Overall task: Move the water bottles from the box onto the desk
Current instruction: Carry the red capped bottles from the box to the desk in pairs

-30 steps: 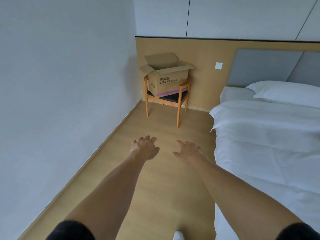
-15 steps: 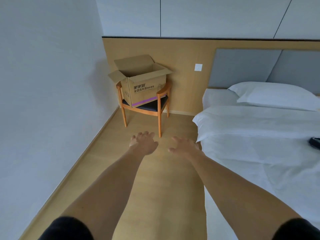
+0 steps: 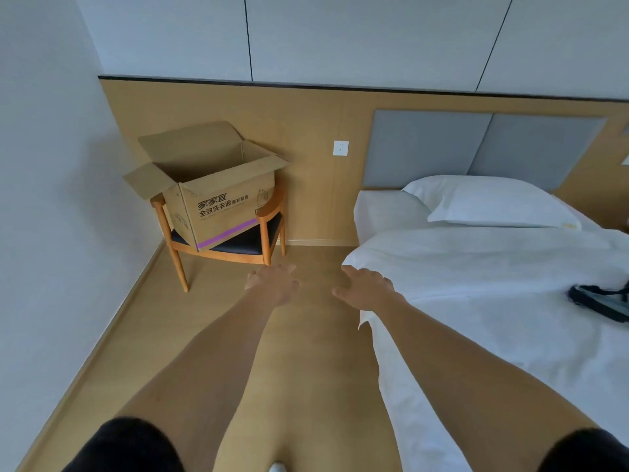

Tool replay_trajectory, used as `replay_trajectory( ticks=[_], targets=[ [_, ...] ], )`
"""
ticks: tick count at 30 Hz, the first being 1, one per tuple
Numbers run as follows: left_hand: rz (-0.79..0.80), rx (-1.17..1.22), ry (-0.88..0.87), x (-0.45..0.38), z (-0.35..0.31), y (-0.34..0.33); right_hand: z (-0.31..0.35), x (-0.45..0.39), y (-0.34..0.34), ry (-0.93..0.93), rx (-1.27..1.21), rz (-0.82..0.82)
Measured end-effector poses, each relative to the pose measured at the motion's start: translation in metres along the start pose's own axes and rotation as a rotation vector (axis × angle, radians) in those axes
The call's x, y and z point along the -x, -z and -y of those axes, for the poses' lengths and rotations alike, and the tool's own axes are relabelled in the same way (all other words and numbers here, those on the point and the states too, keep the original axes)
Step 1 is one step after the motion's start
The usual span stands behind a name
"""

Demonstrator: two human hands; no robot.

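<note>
We see both arms stretched forward over the wooden floor (image 3: 163, 335), bare below short dark sleeves. The left hand (image 3: 272, 286) hangs palm down with its fingers loosely spread and holds nothing; the right hand (image 3: 366, 289) is likewise palm down, fingers relaxed and apart, empty, just in front of the near corner of the bed (image 3: 476, 301). Ahead and to the left, the cardboard box (image 3: 218, 206) sits on the dark seat of a wooden chair (image 3: 269, 229) in the corner, against the wood-panelled wall. Its flaps stand open, it carries printed lettering and a purple stripe along the bottom edge, and we cannot tell what lies inside, so no water bottles show from here. Both hands are well apart from the box. On the bed, covered in white sheets, a white pillow (image 3: 486, 202) rests below a grey padded headboard (image 3: 476, 148), and a dark strapped item (image 3: 599, 301) lies at the right edge. A white wall socket (image 3: 340, 147) sits between chair and headboard.
</note>
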State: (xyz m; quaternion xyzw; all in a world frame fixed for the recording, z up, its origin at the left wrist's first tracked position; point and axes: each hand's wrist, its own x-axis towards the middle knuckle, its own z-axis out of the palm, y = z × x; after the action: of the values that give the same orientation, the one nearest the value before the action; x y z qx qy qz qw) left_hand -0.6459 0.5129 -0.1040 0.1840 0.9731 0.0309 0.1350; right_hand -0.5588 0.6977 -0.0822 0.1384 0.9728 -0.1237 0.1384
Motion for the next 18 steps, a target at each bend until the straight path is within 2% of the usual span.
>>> replay_trajectory(
  ticks=[6, 18],
  targets=[
    [-0.001, 0.013, -0.044, -0.093, 0.038, 0.047, 0.028, -0.094, 0.03, -0.046, 0.0, -0.004],
    [-0.031, 0.063, -0.02, -0.237, 0.088, 0.071, 0.066, -0.252, 0.062, -0.013, -0.003, -0.006]
  ],
)
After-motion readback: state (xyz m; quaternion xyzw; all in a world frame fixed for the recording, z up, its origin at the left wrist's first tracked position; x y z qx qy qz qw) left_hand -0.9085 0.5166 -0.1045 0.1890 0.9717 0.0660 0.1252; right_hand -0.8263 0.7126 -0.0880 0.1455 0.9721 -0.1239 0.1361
